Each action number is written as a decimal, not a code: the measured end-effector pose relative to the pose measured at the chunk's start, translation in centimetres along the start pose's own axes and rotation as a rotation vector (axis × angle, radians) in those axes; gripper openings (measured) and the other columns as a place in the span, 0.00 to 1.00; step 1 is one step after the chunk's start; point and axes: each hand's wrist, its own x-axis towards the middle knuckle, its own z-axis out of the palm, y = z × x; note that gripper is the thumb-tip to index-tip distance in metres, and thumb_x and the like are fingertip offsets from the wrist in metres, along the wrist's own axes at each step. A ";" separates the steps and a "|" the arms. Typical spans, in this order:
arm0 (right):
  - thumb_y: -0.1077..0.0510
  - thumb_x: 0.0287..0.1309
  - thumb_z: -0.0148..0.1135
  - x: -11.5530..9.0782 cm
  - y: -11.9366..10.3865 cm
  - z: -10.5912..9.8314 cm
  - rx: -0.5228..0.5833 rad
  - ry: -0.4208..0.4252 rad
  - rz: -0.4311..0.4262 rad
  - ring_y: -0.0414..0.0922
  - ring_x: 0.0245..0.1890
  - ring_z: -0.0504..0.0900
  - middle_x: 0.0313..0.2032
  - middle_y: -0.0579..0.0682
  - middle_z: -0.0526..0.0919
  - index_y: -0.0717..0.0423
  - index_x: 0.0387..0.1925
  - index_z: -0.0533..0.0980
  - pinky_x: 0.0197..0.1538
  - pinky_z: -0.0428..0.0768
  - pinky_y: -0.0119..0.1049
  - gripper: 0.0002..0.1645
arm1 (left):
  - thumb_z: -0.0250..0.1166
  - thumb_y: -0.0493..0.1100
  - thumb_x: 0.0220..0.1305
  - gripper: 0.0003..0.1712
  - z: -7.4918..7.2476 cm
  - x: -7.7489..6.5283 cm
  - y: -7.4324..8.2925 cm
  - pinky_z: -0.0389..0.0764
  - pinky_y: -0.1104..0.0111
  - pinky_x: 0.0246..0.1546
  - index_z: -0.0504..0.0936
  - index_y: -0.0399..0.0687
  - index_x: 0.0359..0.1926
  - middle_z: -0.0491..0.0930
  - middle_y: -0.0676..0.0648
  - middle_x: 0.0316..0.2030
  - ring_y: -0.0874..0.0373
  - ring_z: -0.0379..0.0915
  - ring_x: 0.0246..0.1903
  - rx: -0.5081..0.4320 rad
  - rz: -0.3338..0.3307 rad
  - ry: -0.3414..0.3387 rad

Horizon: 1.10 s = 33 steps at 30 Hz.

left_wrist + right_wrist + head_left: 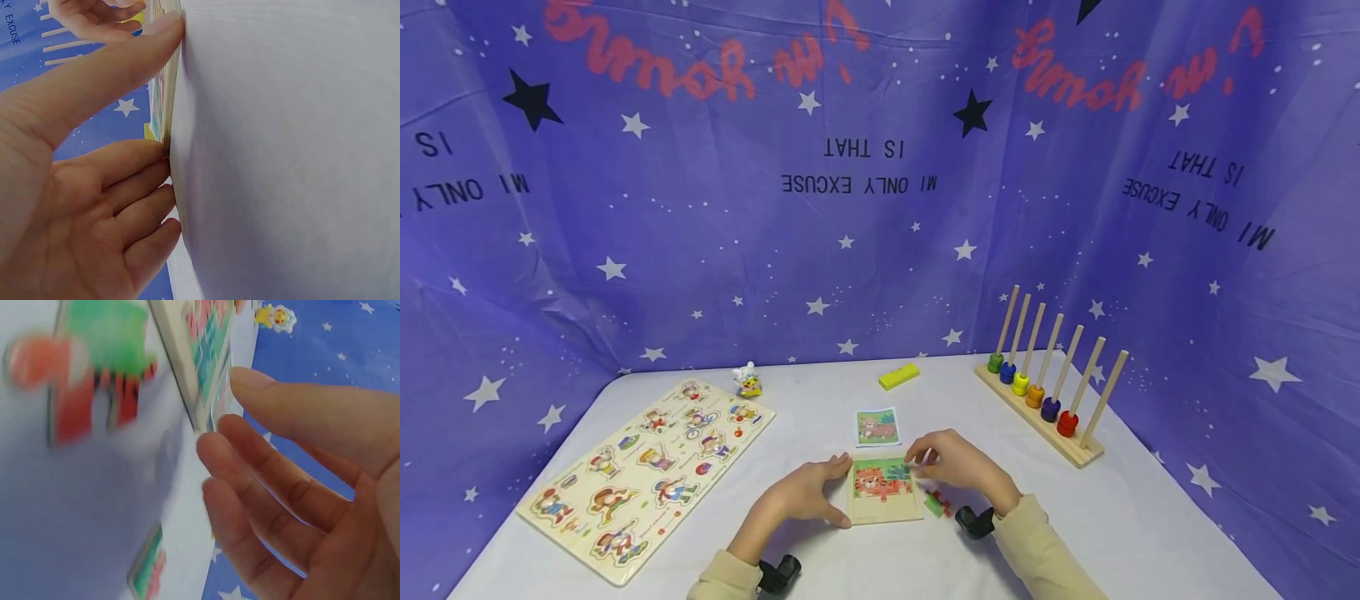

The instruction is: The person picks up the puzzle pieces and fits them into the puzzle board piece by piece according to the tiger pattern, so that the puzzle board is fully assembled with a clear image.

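A wooden puzzle tray (886,513) lies flat on the white table. In it is a partly filled picture of an orange-red striped tiger (871,484) with green and blue scenery. My left hand (808,492) rests along the tray's left side, thumb and fingertips touching its edge, fingers fairly straight. My right hand (955,460) is at the tray's upper right corner, its fingers loosely bent. In the right wrist view, no piece shows between that thumb and fingers. Loose jigsaw pieces (937,503), green and red, lie right of the tray; another piece (147,565) lies nearer the right hand's fingertips.
A picture card (877,427) lies just beyond the tray. Left is a large wooden peg puzzle board (640,467), with a small white-and-yellow figurine (747,380) behind it. A yellow block (898,377) lies at the back. A stacking rack (1037,417) with pegs and coloured rings stands right.
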 end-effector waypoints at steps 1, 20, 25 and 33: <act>0.66 0.54 0.68 -0.2 0.1 -0.2 -0.003 0.008 -0.002 0.44 0.36 0.81 0.39 0.51 0.85 0.60 0.43 0.82 0.40 0.82 0.36 0.12 | 0.79 0.48 0.42 0.53 0.0 0.0 0.0 0.56 0.45 0.67 0.65 0.32 0.67 0.60 0.36 0.69 0.37 0.54 0.68 0.002 0.000 0.001; 0.70 0.50 0.69 -4.3 3.9 -2.4 -0.098 0.070 0.012 0.49 0.40 0.80 0.40 0.51 0.82 0.59 0.48 0.80 0.39 0.81 0.40 0.20 | 0.79 0.50 0.42 0.54 0.2 0.2 -0.3 0.57 0.45 0.67 0.65 0.34 0.67 0.60 0.38 0.69 0.38 0.55 0.68 0.029 -0.011 0.004; 0.73 0.49 0.66 -4.9 4.7 -3.4 -0.110 0.057 0.041 0.51 0.41 0.79 0.42 0.52 0.82 0.59 0.48 0.80 0.42 0.82 0.46 0.22 | 0.79 0.50 0.41 0.54 0.2 0.3 -0.3 0.57 0.46 0.67 0.65 0.33 0.67 0.60 0.37 0.69 0.39 0.55 0.68 0.028 -0.006 0.009; 0.67 0.45 0.74 -6.2 5.6 -4.0 -0.151 0.030 0.082 0.47 0.36 0.78 0.36 0.49 0.80 0.59 0.44 0.80 0.39 0.81 0.41 0.21 | 0.79 0.49 0.41 0.54 0.2 0.2 -0.3 0.56 0.46 0.67 0.65 0.33 0.67 0.59 0.37 0.69 0.38 0.54 0.68 0.008 -0.013 0.005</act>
